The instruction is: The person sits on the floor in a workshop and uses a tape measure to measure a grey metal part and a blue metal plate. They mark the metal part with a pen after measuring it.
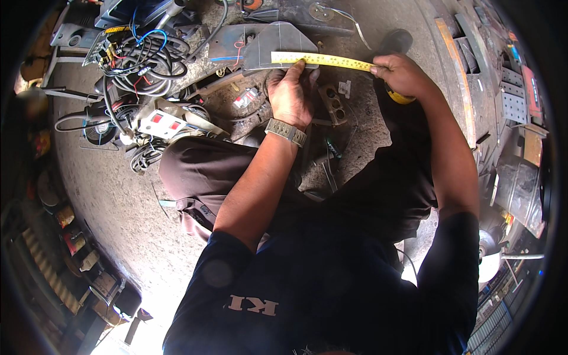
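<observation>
Tape measure [331, 61] laid over a grey plate [278, 40], both hands on it

Nearest, at the bottom, is the wearer's dark shirt [319, 284] (pale lettering on it), then the dark trousers [204, 163], with the knees spread wide. A wristband [286, 131] circles the left wrist. Beyond it the left hand [293, 100] is partly curled, one digit pressed on the yellow blade where it crosses the plate's near edge; whether the other fingers grip the plate I cannot tell. The right hand [405, 74] is closed, thumb and forefinger pinching the blade to the right of the plate, with the yellow case [400, 96] showing beneath the hand.

The blade's free end lies on the plate, and the rest spans the gap to the right hand, bowing slightly. On the floor just beside the left hand is a strip with round holes [333, 105]. To the left lie a white panel with red parts [161, 123] and, farther off, a tangle of dark cables [148, 68] (a blue wire loops over it). A dark shoe [395, 41] rests just past the right hand.
</observation>
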The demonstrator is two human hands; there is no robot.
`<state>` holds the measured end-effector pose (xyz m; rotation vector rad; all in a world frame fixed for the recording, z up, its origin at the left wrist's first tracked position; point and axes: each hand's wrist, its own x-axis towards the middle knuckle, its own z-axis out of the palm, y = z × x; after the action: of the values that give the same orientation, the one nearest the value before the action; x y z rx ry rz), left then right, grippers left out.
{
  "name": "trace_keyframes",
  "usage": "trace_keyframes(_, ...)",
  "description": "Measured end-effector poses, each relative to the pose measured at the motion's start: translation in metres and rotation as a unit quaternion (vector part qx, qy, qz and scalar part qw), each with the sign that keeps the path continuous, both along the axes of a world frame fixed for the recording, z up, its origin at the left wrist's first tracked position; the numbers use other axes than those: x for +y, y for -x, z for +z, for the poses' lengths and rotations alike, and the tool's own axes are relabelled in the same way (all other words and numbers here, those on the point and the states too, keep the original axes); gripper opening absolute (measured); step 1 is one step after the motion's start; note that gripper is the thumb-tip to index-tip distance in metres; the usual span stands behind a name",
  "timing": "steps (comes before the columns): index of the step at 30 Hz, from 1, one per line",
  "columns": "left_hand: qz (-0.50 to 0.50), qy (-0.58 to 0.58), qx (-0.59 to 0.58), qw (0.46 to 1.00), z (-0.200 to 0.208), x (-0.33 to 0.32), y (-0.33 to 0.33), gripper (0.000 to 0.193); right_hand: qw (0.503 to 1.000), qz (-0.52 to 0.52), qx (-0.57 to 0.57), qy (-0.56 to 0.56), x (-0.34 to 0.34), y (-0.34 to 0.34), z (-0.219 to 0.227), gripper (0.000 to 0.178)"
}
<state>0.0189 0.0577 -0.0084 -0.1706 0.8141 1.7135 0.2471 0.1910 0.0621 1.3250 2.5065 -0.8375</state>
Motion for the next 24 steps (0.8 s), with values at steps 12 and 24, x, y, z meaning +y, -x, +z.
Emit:
trace_keyframes(12, 0.0, 0.007, 0.004, 1.0, -0.0004, 0.0001, -0.0002, 0.023, 1.0, -0.018, 0.001, -0.002, -0.005, 0.0028, 0.0069, 0.025)
trace_keyframes(24, 0.011, 0.011, 0.0, 1.0, -0.004, 0.002, -0.0017, 0.021, 1.0, -0.012, 0.012, -0.007, -0.0016, -0.0024, 0.002, 0.025)
